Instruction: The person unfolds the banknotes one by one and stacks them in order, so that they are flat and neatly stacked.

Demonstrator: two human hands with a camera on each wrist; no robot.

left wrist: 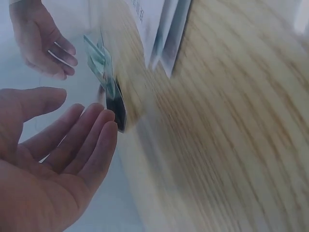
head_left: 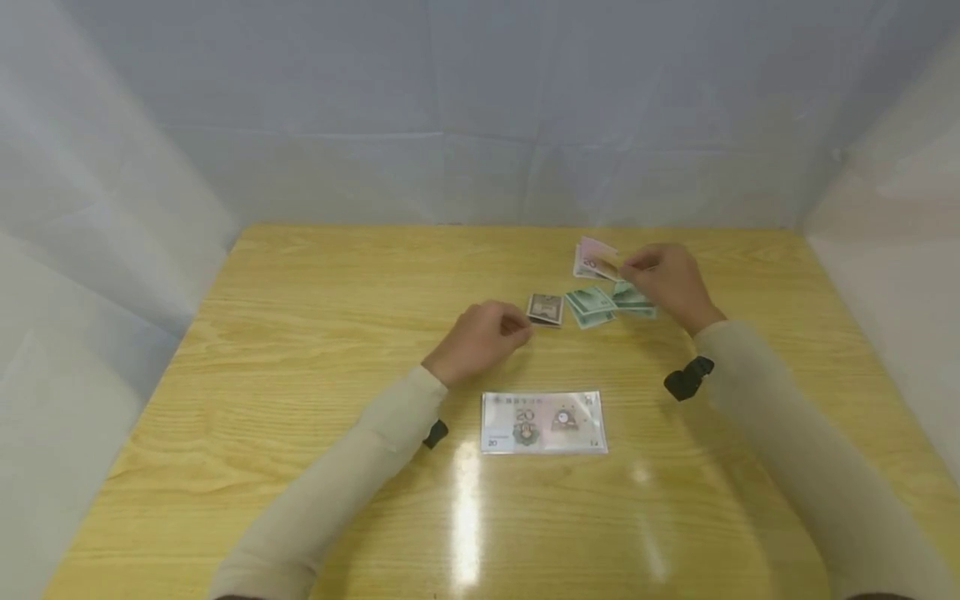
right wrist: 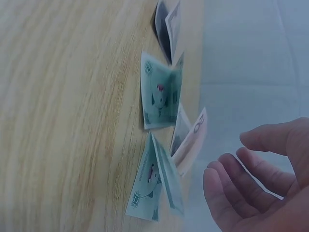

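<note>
On the wooden table (head_left: 315, 333) lies a flat 20 banknote (head_left: 543, 422) near me. Behind it stand several folded notes: a dark brown one (head_left: 545, 309), two green ones (head_left: 591, 305) (head_left: 633, 298) and a pink one (head_left: 596, 260). My left hand (head_left: 517, 327) hovers with relaxed fingers just left of the brown note (left wrist: 118, 108) and holds nothing. My right hand (head_left: 630, 265) is beside the pink note (right wrist: 190, 140), over a green note (right wrist: 154, 188); its fingers (right wrist: 227, 193) are loosely curved and empty.
White cloth walls (head_left: 480, 108) close in the table at the back and on both sides. The table's front half holds only the flat banknote (left wrist: 159, 24). Each forearm carries a black wrist strap (head_left: 688, 378).
</note>
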